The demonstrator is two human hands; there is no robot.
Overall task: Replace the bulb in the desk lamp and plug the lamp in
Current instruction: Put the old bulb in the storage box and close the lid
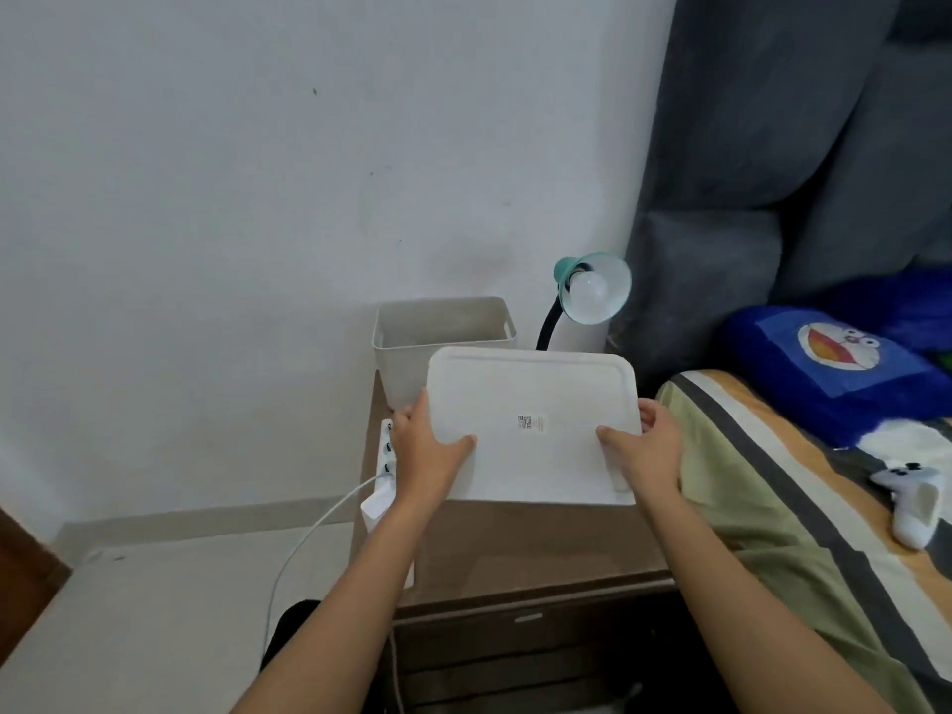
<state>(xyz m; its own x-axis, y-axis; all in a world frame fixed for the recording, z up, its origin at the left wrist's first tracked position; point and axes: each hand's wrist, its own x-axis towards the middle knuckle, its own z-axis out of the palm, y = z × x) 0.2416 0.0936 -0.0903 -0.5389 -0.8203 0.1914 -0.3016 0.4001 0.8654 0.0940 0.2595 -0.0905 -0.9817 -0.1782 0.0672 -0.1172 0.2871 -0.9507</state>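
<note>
A teal desk lamp [592, 286] on a black gooseneck stands at the back of the brown bedside table [515, 548], with a white bulb [590, 293] in its shade. Both hands hold a white plastic lid [536, 430] flat above the table. My left hand [425, 450] grips its left edge and my right hand [646, 445] grips its right edge, thumbs on top. A white power strip [386, 450] lies along the table's left edge, partly hidden behind my left hand. The lamp's base and plug are hidden behind the lid.
A beige open bin [443, 337] stands behind the lid against the white wall. A white cable [309, 533] runs from the strip to the floor. On the right is a bed with a striped cover [772, 507], a blue pillow [834, 368] and a white game controller [912, 502].
</note>
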